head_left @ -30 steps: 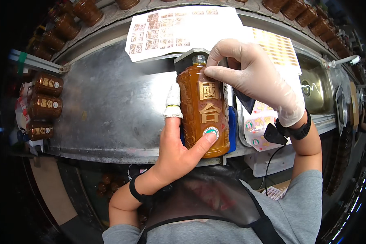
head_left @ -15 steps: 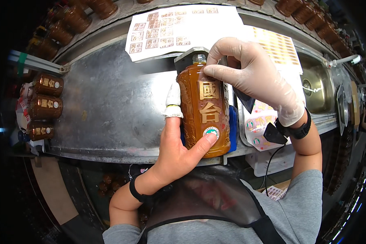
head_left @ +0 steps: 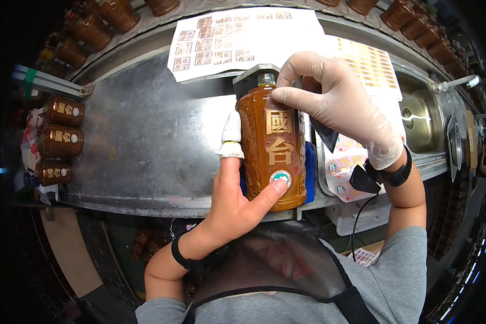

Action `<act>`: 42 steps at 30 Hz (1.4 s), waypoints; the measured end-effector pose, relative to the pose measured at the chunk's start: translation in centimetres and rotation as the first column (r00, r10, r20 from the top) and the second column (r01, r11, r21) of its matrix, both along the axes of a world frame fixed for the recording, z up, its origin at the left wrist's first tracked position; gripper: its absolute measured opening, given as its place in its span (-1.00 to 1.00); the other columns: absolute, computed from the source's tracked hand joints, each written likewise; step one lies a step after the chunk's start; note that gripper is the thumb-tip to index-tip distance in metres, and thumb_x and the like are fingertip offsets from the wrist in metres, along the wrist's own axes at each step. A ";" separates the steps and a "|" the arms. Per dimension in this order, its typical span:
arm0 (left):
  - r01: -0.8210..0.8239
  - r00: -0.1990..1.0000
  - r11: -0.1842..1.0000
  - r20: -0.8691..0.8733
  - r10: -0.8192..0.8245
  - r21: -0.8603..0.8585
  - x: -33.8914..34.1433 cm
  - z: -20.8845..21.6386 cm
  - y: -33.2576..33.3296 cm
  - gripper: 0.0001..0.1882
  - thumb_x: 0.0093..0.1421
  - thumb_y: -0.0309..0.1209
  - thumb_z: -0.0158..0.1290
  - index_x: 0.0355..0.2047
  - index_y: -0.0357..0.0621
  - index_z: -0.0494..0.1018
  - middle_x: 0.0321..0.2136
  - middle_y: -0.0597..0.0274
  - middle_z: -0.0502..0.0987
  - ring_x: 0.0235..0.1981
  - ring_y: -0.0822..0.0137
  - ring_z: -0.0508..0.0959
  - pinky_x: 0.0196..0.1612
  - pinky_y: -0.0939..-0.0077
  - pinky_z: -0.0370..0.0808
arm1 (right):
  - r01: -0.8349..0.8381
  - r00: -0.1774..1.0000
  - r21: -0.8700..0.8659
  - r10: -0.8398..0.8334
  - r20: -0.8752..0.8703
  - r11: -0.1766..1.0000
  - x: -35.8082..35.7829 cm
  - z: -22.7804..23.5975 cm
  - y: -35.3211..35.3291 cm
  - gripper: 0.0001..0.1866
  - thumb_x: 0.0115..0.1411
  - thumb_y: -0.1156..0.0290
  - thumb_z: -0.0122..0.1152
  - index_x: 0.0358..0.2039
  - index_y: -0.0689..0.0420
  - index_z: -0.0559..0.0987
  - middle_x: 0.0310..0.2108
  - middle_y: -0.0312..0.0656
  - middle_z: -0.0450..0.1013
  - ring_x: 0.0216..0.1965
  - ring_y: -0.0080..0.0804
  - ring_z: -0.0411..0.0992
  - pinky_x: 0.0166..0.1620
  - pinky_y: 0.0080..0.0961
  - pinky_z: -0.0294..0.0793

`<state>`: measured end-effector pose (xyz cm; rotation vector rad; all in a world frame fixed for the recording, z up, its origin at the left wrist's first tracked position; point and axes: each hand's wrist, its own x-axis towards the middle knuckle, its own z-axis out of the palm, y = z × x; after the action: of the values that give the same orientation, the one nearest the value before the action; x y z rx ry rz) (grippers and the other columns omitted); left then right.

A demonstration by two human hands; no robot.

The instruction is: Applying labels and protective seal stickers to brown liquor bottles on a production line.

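A glossy amber bottle [head_left: 254, 140] lies at the near edge of the desk [head_left: 135, 135], neck [head_left: 266, 80] far, bearing 2 gold characters [head_left: 278, 123] and 1 round sticker [head_left: 279, 175]. The left hand [head_left: 234, 201] clamps its grip on it; the right hand [head_left: 341, 102] has its grip together beside the neck.

A smeared grey metal counter [head_left: 146, 135] spreads before me. At its far side lies a white sheet [head_left: 243, 48] of dark square prints; to my right, a sheet of gold strips [head_left: 368, 60]. Near its front edge, a blue-sided holder [head_left: 310, 181] bears an amber bottle [head_left: 272, 129].
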<state>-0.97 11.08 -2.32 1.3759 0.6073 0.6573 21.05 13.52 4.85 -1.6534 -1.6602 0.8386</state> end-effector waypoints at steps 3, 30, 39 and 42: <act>0.003 1.000 1.000 0.010 -0.003 0.025 0.0 -0.4 0.0 0.00 0.19 -0.42 0.15 0.43 -0.32 -0.30 0.34 -0.11 0.06 0.31 0.13 0.21 0.34 0.23 0.18 | -0.001 1.000 -0.012 0.002 0.016 1.000 0.0 0.0 0.0 -0.83 0.11 0.34 0.36 -0.40 0.16 0.62 -0.55 -0.26 0.46 -0.53 -0.51 0.31 -0.41 -0.49 0.36; -0.012 0.999 1.000 0.030 0.012 0.018 0.1 -0.5 -0.1 0.01 0.20 -0.39 0.16 0.42 -0.31 -0.30 0.33 -0.11 0.07 0.31 0.14 0.21 0.33 0.22 0.17 | 0.035 0.999 -0.005 -0.035 -0.002 0.999 -0.4 0.0 0.0 -0.83 0.11 0.36 0.37 -0.42 0.18 0.60 -0.50 -0.24 0.49 -0.46 -0.46 0.38 -0.32 -0.48 0.41; -0.020 1.000 0.999 0.021 0.019 0.045 0.1 -0.6 -0.1 0.00 0.19 -0.40 0.16 0.42 -0.31 -0.28 0.32 -0.10 0.09 0.31 0.14 0.22 0.33 0.22 0.17 | 0.044 0.999 -0.020 -0.044 0.018 0.999 -0.6 0.3 0.1 -0.83 0.11 0.36 0.36 -0.43 0.18 0.60 -0.49 -0.24 0.50 -0.46 -0.48 0.40 -0.32 -0.51 0.43; -0.017 1.000 0.997 0.012 0.017 0.070 0.1 -0.7 -0.1 -0.01 0.20 -0.40 0.16 0.42 -0.31 -0.28 0.32 -0.10 0.08 0.31 0.14 0.21 0.33 0.21 0.17 | 0.045 0.998 -0.021 -0.044 0.033 0.999 -0.6 0.2 0.1 -0.84 0.11 0.36 0.36 -0.43 0.18 0.60 -0.49 -0.25 0.51 -0.47 -0.48 0.40 -0.33 -0.50 0.44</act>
<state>-0.91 10.96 -3.04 1.4323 0.5925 0.7051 20.43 13.58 5.09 -1.7205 -1.6353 0.8149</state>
